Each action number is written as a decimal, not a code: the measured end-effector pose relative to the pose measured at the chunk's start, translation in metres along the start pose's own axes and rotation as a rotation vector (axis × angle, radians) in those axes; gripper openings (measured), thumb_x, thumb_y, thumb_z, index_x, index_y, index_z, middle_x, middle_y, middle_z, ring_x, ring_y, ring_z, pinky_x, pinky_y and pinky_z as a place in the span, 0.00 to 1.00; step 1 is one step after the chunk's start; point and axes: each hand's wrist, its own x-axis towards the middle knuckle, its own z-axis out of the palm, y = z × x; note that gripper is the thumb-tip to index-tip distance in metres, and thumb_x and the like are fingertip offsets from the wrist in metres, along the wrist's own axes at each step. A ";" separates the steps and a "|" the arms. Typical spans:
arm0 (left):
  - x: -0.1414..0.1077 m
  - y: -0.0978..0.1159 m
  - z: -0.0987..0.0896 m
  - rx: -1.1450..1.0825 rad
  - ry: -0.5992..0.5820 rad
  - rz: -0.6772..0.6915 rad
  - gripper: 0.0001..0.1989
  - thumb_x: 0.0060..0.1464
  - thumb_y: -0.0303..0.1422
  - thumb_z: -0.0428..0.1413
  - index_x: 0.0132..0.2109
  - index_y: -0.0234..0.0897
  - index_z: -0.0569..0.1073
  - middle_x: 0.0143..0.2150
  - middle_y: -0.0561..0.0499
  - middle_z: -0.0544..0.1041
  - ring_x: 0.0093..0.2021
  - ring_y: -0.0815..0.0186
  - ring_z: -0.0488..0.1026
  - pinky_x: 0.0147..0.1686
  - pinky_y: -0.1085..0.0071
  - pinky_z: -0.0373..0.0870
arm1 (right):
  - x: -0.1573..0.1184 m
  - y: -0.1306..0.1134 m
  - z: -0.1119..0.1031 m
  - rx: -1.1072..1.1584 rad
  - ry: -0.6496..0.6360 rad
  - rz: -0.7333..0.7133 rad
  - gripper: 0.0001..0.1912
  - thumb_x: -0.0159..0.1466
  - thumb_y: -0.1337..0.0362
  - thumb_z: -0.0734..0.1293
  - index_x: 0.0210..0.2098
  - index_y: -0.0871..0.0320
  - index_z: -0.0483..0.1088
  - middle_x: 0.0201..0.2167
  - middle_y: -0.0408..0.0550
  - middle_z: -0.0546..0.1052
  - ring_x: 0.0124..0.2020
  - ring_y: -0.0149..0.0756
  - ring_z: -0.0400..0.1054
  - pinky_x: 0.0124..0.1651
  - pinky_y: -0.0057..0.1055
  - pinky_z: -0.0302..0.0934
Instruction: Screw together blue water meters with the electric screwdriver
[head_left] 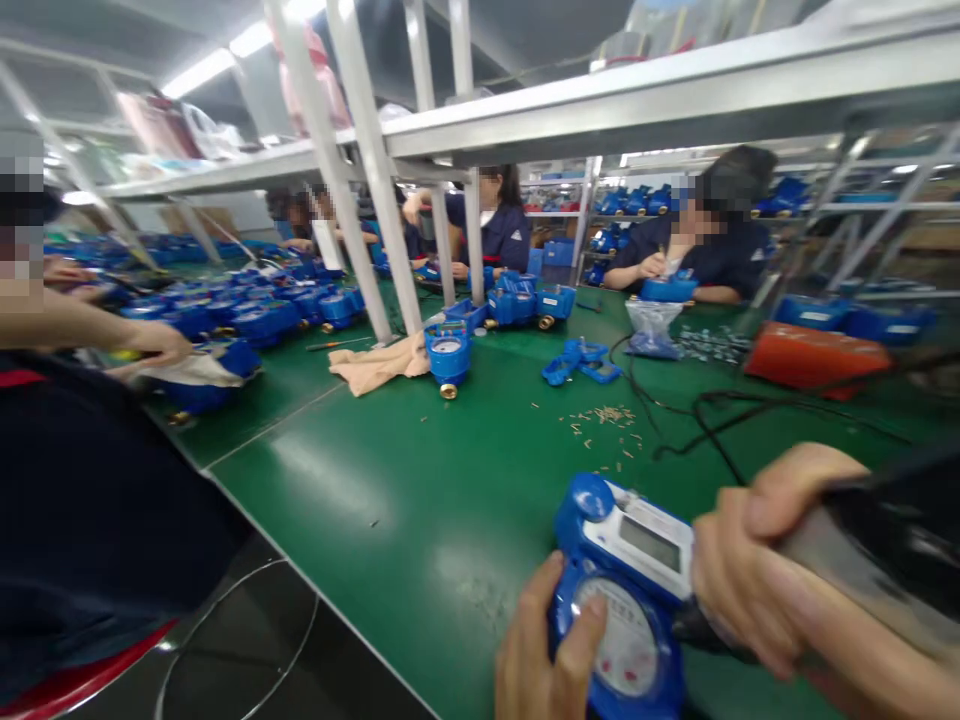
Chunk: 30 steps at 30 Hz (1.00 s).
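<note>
At the lower right, a blue water meter (645, 545) lies on the green table, with a round dial and a white panel holding a small grey display. My left hand (551, 645) grips its near left side, thumb over the edge of the dial. My right hand (757, 560) is wrapped round what looks like an electric screwdriver (697, 625), blurred, its black tip by the meter's right side. Small brass-coloured screws (611, 415) are scattered beyond the meter. Blue plastic parts (581, 362) lie farther back.
Another meter (448, 355) stands beside a peach cloth (382, 365). Black cables (705, 405) cross the right side near an orange bin (814, 355) and a plastic bag (652, 330). White posts (375, 180) hold an overhead shelf (637, 110). A co-worker's hand (154, 340) is at left; others sit opposite.
</note>
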 end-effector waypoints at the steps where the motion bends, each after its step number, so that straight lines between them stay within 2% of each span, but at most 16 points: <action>1: 0.001 0.001 -0.003 -0.031 -0.002 0.045 0.37 0.46 0.31 0.63 0.62 0.47 0.59 0.60 0.39 0.68 0.54 0.50 0.74 0.42 0.58 0.80 | 0.003 -0.008 0.006 0.003 -0.023 0.025 0.05 0.65 0.60 0.65 0.39 0.46 0.62 0.17 0.36 0.62 0.14 0.30 0.55 0.17 0.29 0.54; 3: 0.003 0.002 -0.007 -0.067 -0.006 0.110 0.35 0.46 0.32 0.62 0.61 0.43 0.59 0.61 0.36 0.65 0.54 0.49 0.73 0.42 0.56 0.78 | 0.010 -0.016 0.011 0.021 -0.064 0.003 0.06 0.66 0.62 0.65 0.41 0.48 0.62 0.17 0.35 0.62 0.15 0.29 0.56 0.19 0.28 0.56; 6: 0.008 -0.001 -0.011 -0.075 -0.035 0.166 0.33 0.48 0.32 0.61 0.60 0.40 0.60 0.58 0.36 0.64 0.51 0.51 0.73 0.40 0.58 0.77 | 0.014 -0.024 0.009 0.051 -0.112 -0.054 0.08 0.65 0.64 0.66 0.43 0.50 0.62 0.19 0.35 0.65 0.15 0.27 0.58 0.19 0.26 0.57; 9: 0.015 -0.006 -0.017 -0.120 -0.104 0.179 0.31 0.49 0.33 0.61 0.59 0.40 0.61 0.57 0.38 0.65 0.50 0.53 0.74 0.41 0.60 0.77 | 0.012 -0.040 0.004 0.095 0.005 -0.133 0.10 0.62 0.64 0.67 0.42 0.51 0.63 0.18 0.33 0.64 0.13 0.25 0.55 0.17 0.26 0.55; 13: 0.033 -0.018 -0.027 -0.208 -0.161 0.094 0.26 0.48 0.36 0.60 0.55 0.39 0.65 0.54 0.41 0.68 0.52 0.53 0.73 0.46 0.58 0.74 | 0.008 -0.069 -0.015 0.100 0.164 -0.221 0.10 0.59 0.64 0.70 0.38 0.51 0.65 0.16 0.32 0.62 0.12 0.23 0.52 0.16 0.25 0.51; 16: 0.053 -0.029 -0.032 -0.304 -0.217 -0.108 0.28 0.45 0.43 0.61 0.53 0.39 0.68 0.52 0.44 0.71 0.51 0.51 0.72 0.50 0.57 0.71 | 0.012 -0.072 -0.041 -0.029 0.182 -0.179 0.11 0.60 0.65 0.68 0.40 0.52 0.64 0.16 0.32 0.63 0.13 0.25 0.55 0.18 0.25 0.54; 19: 0.073 -0.041 -0.031 -0.425 -0.261 -0.366 0.31 0.43 0.48 0.62 0.52 0.39 0.70 0.47 0.47 0.74 0.44 0.55 0.74 0.45 0.62 0.71 | 0.025 -0.048 -0.065 -0.438 0.113 0.016 0.13 0.59 0.64 0.68 0.42 0.56 0.63 0.18 0.35 0.67 0.16 0.28 0.62 0.20 0.26 0.57; 22: 0.088 -0.056 -0.026 -0.548 -0.231 -0.541 0.30 0.43 0.50 0.63 0.50 0.38 0.71 0.43 0.50 0.75 0.41 0.58 0.73 0.42 0.67 0.70 | 0.043 -0.003 -0.082 -1.127 0.021 0.276 0.15 0.61 0.62 0.65 0.47 0.57 0.63 0.30 0.44 0.76 0.24 0.32 0.71 0.27 0.27 0.62; 26: 0.099 -0.070 -0.023 -0.674 -0.169 -0.701 0.29 0.43 0.54 0.63 0.45 0.37 0.72 0.36 0.53 0.76 0.35 0.62 0.73 0.36 0.69 0.70 | 0.056 0.058 -0.101 -1.384 0.055 0.406 0.21 0.58 0.64 0.69 0.49 0.59 0.65 0.40 0.58 0.77 0.40 0.49 0.74 0.38 0.35 0.64; 30: 0.103 -0.069 -0.029 -0.713 -0.241 -0.777 0.30 0.45 0.56 0.61 0.46 0.37 0.72 0.37 0.51 0.78 0.38 0.59 0.74 0.33 0.69 0.70 | 0.053 0.095 -0.120 -1.496 0.059 0.493 0.22 0.61 0.60 0.70 0.52 0.60 0.65 0.44 0.58 0.75 0.46 0.48 0.71 0.44 0.39 0.64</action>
